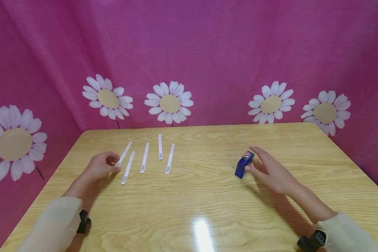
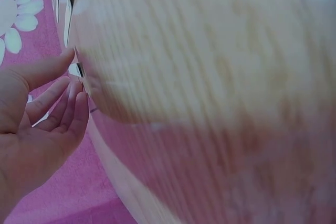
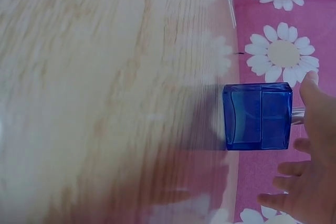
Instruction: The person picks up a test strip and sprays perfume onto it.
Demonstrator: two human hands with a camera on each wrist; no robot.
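My left hand (image 1: pixel 103 165) is at the lower end of the leftmost white paper test strip (image 1: pixel 125 152). Its thumb and fingers are spread apart around that strip's printed end (image 2: pixel 76 70). Another test strip (image 1: pixel 128 168) lies just right of the fingertips. On the right, a blue glass perfume bottle (image 1: pixel 244 164) with a metal sprayer (image 3: pixel 297 116) stands upright on the table. My right hand (image 1: pixel 272 174) reaches beside it, fingers extended, with the thumb near its side and the fingertips beyond its top.
Several more strips, a middle one (image 1: pixel 145 158), a far one (image 1: pixel 160 147) and a right one (image 1: pixel 170 159), lie on the wooden table (image 1: pixel 204 182). A pink curtain (image 1: pixel 208 63) with daisies hangs behind. Each wrist wears a black device (image 1: pixel 83 221).
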